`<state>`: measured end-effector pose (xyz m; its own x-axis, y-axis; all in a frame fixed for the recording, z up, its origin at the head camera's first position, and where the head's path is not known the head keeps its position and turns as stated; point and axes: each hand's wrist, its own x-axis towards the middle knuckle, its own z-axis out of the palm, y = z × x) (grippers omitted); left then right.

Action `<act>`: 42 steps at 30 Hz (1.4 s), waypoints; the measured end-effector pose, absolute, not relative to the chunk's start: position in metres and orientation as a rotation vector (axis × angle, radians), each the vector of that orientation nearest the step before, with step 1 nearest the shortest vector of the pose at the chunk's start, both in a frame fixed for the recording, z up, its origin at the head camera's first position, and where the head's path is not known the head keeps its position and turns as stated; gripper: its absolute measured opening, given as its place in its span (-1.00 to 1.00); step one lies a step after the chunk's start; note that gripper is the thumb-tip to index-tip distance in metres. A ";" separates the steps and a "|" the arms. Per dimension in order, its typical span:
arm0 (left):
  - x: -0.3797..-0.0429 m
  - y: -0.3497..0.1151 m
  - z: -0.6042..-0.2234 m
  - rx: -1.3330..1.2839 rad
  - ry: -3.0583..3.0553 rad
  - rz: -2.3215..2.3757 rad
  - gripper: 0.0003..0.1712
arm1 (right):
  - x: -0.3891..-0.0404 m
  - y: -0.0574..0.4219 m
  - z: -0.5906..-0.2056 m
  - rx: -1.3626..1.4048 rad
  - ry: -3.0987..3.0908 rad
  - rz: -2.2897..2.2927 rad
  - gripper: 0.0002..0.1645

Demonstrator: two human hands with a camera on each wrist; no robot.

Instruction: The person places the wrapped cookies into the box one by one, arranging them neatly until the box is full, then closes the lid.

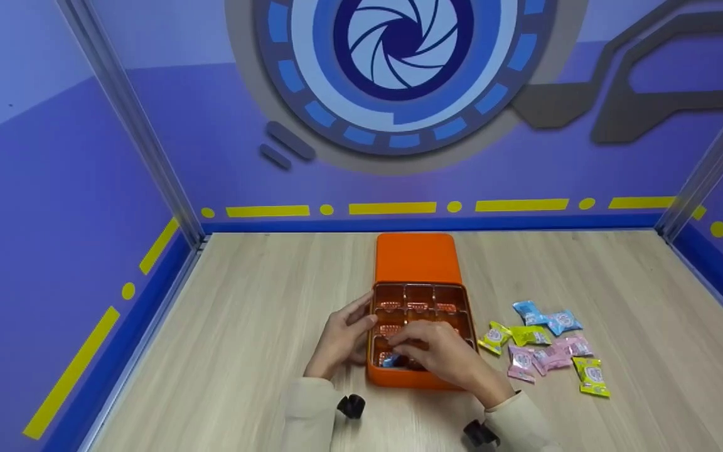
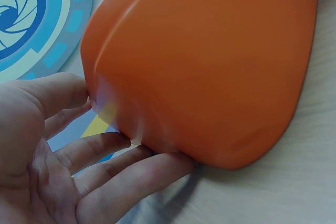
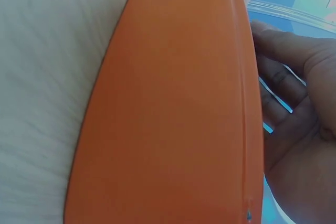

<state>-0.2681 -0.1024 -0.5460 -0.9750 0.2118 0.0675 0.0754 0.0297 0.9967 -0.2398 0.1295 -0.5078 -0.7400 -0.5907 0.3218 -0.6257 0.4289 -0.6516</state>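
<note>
An orange tin (image 1: 417, 376) with a clear divided insert stands before me, its long side along my view. My left hand (image 1: 339, 339) rests at its left side, thumb by the rim. In the left wrist view, its fingers (image 2: 142, 179) touch the tin's edge without wrapping round it. My right hand (image 1: 443, 353) reaches over the front compartments, fingers bent down toward the front-left one. A blue wrapped candy (image 1: 390, 360) lies in that compartment, just below the fingertips. In the right wrist view the tin's wall (image 3: 173, 98) hides the fingertips; I cannot tell whether they hold anything.
The tin's orange lid (image 1: 417, 257) lies flat at the far end of the tin. To the right, several wrapped candies in blue (image 1: 563, 322), yellow (image 1: 592, 376) and pink (image 1: 521, 363) lie loosely grouped. Printed panels (image 1: 399, 182) bound the wooden table (image 1: 255, 301) behind and at both sides.
</note>
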 end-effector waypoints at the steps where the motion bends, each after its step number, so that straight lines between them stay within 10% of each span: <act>1: -0.268 -0.102 -0.546 0.300 2.185 2.095 -0.38 | -0.240 0.131 -0.507 1.118 -2.603 1.232 -0.79; 42: -0.268 -0.098 -0.547 0.211 2.263 2.062 -0.44 | -0.250 0.206 -0.486 0.608 -2.579 1.372 -0.54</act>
